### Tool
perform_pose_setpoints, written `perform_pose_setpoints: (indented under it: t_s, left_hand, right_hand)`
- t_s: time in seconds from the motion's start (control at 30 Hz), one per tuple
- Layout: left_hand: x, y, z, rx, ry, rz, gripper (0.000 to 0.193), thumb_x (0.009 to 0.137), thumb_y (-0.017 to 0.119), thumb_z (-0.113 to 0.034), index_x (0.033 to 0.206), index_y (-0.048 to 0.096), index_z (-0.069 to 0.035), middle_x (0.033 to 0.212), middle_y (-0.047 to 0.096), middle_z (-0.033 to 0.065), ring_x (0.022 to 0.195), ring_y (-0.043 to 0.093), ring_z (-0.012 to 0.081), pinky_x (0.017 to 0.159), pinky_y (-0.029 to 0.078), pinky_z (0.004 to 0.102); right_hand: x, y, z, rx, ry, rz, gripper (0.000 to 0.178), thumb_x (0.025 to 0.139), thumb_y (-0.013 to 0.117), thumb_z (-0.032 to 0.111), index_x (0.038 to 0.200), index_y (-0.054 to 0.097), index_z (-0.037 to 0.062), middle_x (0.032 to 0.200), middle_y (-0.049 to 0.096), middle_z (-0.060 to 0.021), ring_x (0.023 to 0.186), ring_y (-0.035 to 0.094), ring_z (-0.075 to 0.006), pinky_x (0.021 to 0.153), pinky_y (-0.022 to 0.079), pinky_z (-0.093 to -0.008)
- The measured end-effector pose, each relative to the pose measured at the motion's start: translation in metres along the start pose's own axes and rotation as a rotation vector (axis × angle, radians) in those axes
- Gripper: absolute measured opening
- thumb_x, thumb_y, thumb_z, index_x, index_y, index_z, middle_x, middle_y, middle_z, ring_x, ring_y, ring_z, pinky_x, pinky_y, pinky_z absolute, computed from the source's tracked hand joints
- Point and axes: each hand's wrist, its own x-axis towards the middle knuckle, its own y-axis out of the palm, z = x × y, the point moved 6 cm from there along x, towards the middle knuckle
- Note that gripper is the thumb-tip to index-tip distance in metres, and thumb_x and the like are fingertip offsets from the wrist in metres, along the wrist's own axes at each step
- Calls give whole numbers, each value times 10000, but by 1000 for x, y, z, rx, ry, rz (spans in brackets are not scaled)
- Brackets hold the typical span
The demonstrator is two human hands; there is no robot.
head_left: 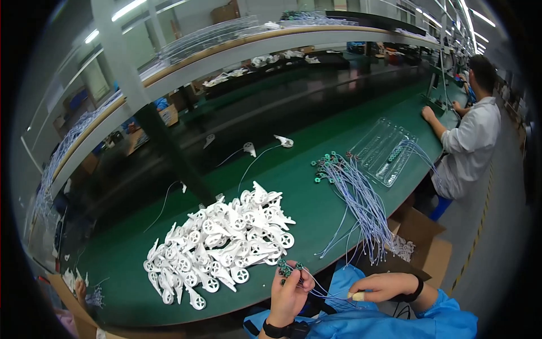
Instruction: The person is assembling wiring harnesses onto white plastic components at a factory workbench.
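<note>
My left hand (pixel 288 295) holds a cluster of small green round parts (pixel 288 269) with thin pale wires (pixel 324 292) trailing from them. My right hand (pixel 379 287) pinches those wires further along; its thumb wears a pale finger cot. Both hands hover at the near edge of the green bench (pixel 316 209). Just left of my left hand lies a big heap of white plastic housings (pixel 217 244). A bundle of bluish wires with green round ends (pixel 347 189) lies on the bench to the right and hangs over its edge.
A clear plastic tray (pixel 384 151) sits further right. Three single white housings with wires (pixel 265 146) lie beyond the heap. A person in a white shirt (pixel 471 141) works at the far right. An open cardboard box (pixel 420 237) stands below the bench edge.
</note>
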Motion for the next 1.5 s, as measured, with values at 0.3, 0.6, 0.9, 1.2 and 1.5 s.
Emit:
perform_pose_setpoints:
  t_s: [0.3, 0.6, 0.9, 1.2, 1.5]
  left_hand:
    - [-6, 26, 13, 968, 204, -45, 219, 908, 558, -74, 1074, 439, 5, 782, 542, 49, 672, 509, 74, 587, 418, 204]
    - [-3, 11, 11, 1046, 201, -84, 261, 899, 586, -84, 1079, 420, 6, 783, 520, 25, 636, 481, 55, 545, 388, 189]
    - [-5, 23, 12, 849, 104, 46, 296, 940, 476, -54, 1201, 372, 38, 1033, 576, 180, 877, 615, 199, 787, 511, 300]
    - [1, 2, 0, 777, 134, -104, 289, 973, 443, -140, 1219, 440, 12, 983, 600, 115, 841, 579, 147, 783, 476, 256]
    - [9, 19, 26, 74, -279, 173, 345, 933, 526, -108, 1254, 458, -2, 879, 532, 41, 720, 479, 114, 600, 394, 238]
  right_hand:
    - [59, -23, 23, 621, -207, -332, 439, 943, 510, 117, 1335, 334, 27, 1030, 554, -105, 909, 569, -157, 816, 469, -294]
    - [64, -27, 21, 816, -71, -466, 288, 986, 427, 224, 1191, 497, 34, 727, 465, -3, 589, 402, -72, 510, 327, -204]
    - [89, -33, 16, 655, -44, -485, 349, 895, 591, 100, 1210, 469, 8, 1007, 589, -29, 827, 550, -58, 691, 465, -212]
    - [77, -47, 20, 860, -98, -433, 333, 869, 617, 73, 1175, 491, 40, 924, 615, -32, 648, 494, -39, 516, 365, -177]
    - [59, -42, 45, 685, -284, -372, 327, 863, 626, 55, 1142, 463, 7, 1144, 559, -100, 1092, 536, -154, 924, 451, -286]
